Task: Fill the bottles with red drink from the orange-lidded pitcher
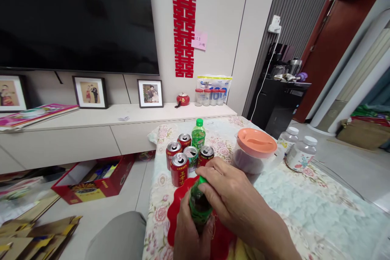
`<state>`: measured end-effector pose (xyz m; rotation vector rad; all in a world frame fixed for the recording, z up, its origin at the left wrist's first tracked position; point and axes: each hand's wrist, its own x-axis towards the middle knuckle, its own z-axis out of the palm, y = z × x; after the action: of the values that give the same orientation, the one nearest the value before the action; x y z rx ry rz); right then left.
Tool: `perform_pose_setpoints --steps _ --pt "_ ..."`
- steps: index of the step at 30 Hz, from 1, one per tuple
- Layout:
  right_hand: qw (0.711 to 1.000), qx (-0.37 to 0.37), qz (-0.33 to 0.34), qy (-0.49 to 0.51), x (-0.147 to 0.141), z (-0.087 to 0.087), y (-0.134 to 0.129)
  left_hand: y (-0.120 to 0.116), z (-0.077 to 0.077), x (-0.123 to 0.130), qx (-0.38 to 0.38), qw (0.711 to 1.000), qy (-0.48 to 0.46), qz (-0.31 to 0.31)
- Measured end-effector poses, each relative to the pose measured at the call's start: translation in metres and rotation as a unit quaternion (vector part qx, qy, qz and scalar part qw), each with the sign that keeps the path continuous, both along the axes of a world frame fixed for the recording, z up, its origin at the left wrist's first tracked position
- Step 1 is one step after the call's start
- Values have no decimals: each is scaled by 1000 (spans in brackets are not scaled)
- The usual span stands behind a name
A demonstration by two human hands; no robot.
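Over the red scalloped tray [172, 227], low in the view, a green bottle [200, 209] is held roughly upright with 2 hands. Its body is wrapped by the left hand [190, 233], fingers and thumb closed around it from either side. The green cap [201, 180] is covered by the right hand [228, 189], with the fingers bent over the top and the thumb laid against the near side, so a grip is pretty clear there too. Whether the bottle's base is rested on the tray can't be told, since it's blocked by the left hand.

Just past the tray, 5 drink cans [179, 172] are bunched up, 4 of them red and 1 greenish. Right behind those, a 2nd green-capped bottle [198, 136] is stood upright. Off to the right, a clear pitcher [248, 162] is topped with an orange lid [256, 141], and farther right 2 clear jars [300, 156] are fitted with white lids. All of that is set on a table covered by a flowered cloth [335, 203]. A bit of something yellow [242, 252] is partly hidden under the right forearm, and what it is can't be made out.
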<state>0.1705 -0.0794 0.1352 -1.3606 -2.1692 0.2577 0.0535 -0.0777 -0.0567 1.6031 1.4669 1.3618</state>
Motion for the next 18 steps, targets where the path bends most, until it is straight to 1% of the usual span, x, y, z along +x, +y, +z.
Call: perform_pose_setpoints --steps 3,8,14,18 --pt "1000 15 -18 -13 -3 -3 2 0 3 0 -8 1000 -3 6" --pt "998 9 -56 -28 -7 -6 5 0 10 0 -19 1000 -11 -2" --pt "1000 18 1 -15 -4 -4 3 0 8 -1 -28 1000 -4 6" --pt "999 -31 7 -13 1 3 -4 -1 5 0 -24 1000 -4 13"
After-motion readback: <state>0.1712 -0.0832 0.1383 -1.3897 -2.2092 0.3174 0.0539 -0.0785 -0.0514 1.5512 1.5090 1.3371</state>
